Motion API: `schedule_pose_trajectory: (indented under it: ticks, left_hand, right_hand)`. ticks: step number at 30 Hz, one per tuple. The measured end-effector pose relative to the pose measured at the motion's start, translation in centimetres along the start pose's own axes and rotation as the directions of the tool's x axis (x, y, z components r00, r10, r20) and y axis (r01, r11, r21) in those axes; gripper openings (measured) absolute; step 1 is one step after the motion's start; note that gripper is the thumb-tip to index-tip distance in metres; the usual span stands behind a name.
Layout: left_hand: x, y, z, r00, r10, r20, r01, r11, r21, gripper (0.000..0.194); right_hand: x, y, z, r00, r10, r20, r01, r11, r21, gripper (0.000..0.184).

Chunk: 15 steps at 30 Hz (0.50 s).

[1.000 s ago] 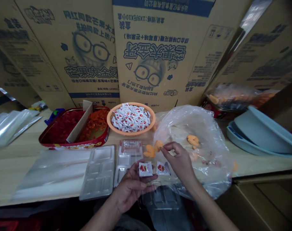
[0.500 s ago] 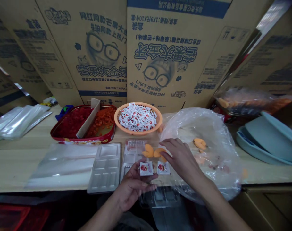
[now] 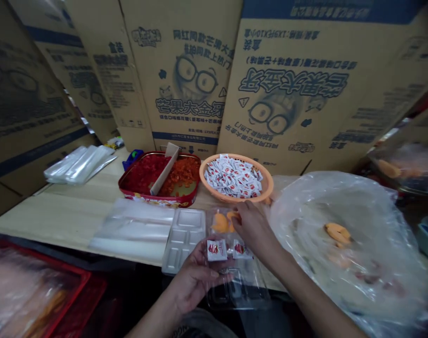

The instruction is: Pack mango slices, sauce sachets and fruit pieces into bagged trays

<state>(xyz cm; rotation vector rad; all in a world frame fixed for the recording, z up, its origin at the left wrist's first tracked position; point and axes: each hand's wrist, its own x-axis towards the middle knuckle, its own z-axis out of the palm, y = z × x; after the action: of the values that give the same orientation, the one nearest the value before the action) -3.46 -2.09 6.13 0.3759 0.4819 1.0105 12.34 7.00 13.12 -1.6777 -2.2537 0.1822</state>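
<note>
1. Printed cardboard cartons (image 3: 287, 138) across the top of the frame.
2. Clear plastic bag (image 3: 305, 199), lower right.
3. Red tin (image 3: 153, 199), left of centre.
4. Orange basket (image 3: 268, 183), centre.
5. Clear tray (image 3: 239, 284), lower centre.
6. Left hand (image 3: 196, 277), lower centre, holding the tray.
7. Right hand (image 3: 254, 227), centre, fingertips at orange pieces (image 3: 219, 223); grip cannot be told.
8. Two sachets (image 3: 216, 250), just below those pieces in the frame.

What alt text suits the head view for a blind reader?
A person's left hand holds a clear plastic compartment tray with two white-and-red sachets; the right hand is at curved orange pieces beyond them. Behind stand a round orange plastic basket of more sachets and a red rectangular tin.
</note>
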Motion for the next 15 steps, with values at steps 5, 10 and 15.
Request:
schedule_pose_trajectory:
  ticks: [5,10,15]
  left_hand:
    - [-2.0,2.7,-2.2,0.996,0.078,-0.052,-0.078,0.997,0.002,0.068]
    - [-5.0,5.8,-5.0,0.975,0.152,-0.159,-0.149,0.988,0.029,0.071]
    - [-8.1,9.1,-8.2,0.915,0.224,-0.335,-0.228,0.973,0.029,0.077]
  right_hand:
    - [1.3,-3.9,2.7,0.988,-0.081,0.13,0.061,0.987,0.151,0.017]
    - [5.0,-7.2,4.8,0.979,-0.197,0.048,0.17,0.928,0.333,0.015]
    - [13.0,-10.2,8.3,0.975,-0.165,0.147,0.139,0.975,0.173,0.018]
